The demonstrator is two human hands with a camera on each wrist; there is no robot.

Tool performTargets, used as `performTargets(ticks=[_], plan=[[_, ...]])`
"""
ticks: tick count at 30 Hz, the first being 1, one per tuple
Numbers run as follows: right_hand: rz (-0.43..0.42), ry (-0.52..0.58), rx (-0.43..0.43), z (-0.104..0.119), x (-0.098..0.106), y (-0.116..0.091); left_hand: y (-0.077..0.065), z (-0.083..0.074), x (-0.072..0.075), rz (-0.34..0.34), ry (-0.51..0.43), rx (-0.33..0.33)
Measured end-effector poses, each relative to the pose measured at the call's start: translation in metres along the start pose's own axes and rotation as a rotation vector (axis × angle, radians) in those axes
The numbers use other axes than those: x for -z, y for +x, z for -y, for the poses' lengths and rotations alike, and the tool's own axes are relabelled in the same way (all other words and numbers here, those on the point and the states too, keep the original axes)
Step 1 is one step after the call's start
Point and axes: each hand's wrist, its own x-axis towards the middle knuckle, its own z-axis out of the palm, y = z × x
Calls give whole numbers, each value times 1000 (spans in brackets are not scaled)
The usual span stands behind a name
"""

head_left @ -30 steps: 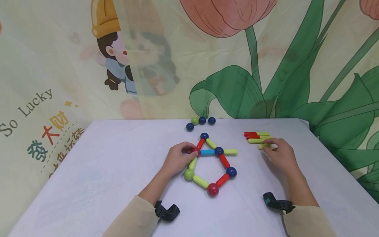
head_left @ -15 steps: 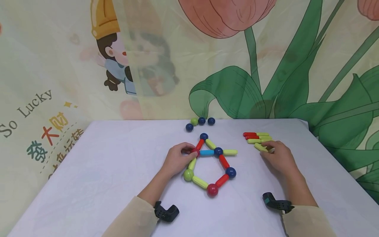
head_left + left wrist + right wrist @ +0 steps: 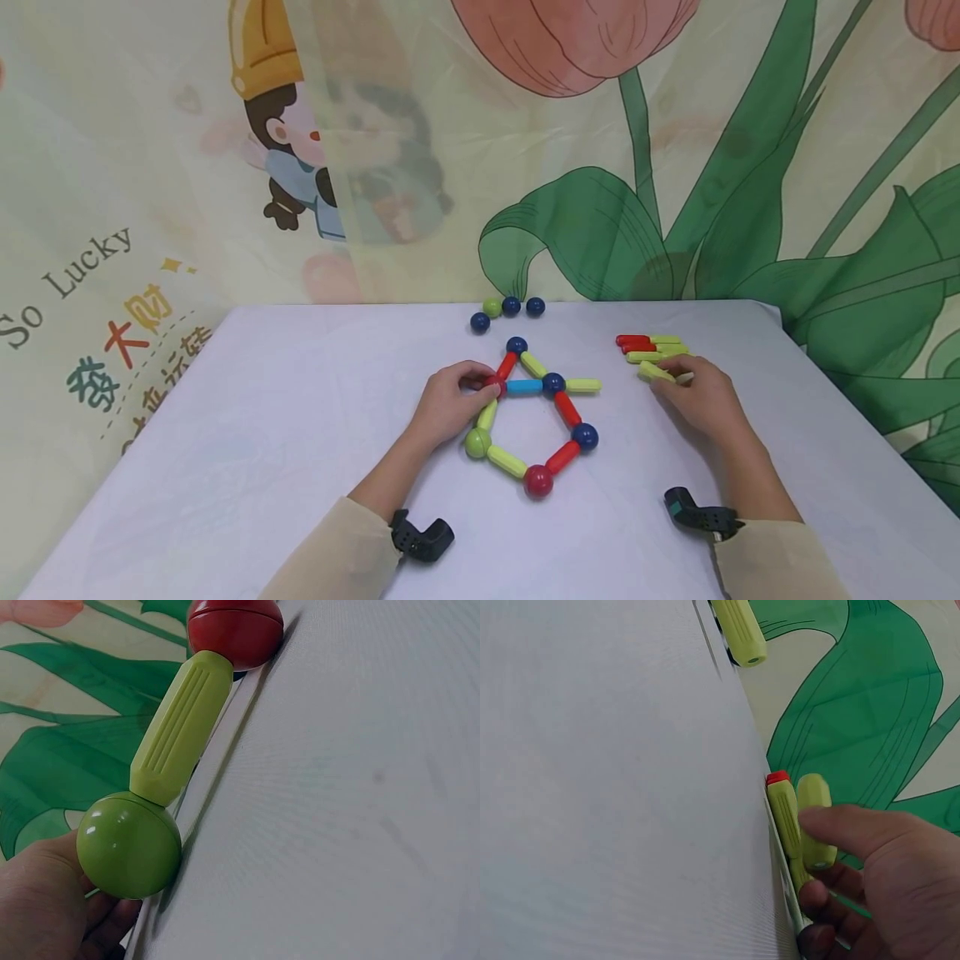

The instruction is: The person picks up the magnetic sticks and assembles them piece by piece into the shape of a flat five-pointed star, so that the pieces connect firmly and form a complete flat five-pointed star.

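Shifted since the last frame: held stick (image 3: 655, 372), yellow-green, edging slightly toward the figure (image 3: 524, 387) of balls and sticks; left hand (image 3: 453, 404) unchanged. White cloth-covered table (image 3: 300, 417) under the figure; behind it a wall hanging (image 3: 420, 167), pale, printed with tulips, leaves, a cartoon character, "So Lucky" lettering. Count in figure: six balls (three blue, two red, one green), eight sticks (four yellow-green, three red, one blue), one yellow-green jutting from its right side. Loose balls (image 3: 512, 307) beyond the figure: four, three blue, one green. Loose sticks (image 3: 645, 357) right of the figure: at least two red, three yellow-green, partly overlapped. Left hand, at figure's left: thumb and fingers clamped on its upper red ball (image 3: 500, 383). Right hand (image 3: 705, 396), right of the figure: thumb and fingers clamped on held stick, just beside loose sticks
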Motion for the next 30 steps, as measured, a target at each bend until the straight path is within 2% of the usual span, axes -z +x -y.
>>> performTargets(ticks=[9, 19, 21, 27, 30], plan=[[36, 153, 7, 2, 3, 1, 0, -1, 0, 5, -8, 3], [87, 347, -41, 8, 6, 0, 0, 0, 0, 4, -3, -1], [108, 410, -39, 8, 7, 1, 0, 0, 0, 3, -4, -3], [226, 693, -16, 8, 8, 2, 1, 1, 0, 4, -2, 2], [288, 757, -17, 7, 7, 1, 1, 1, -1, 6, -2, 2]])
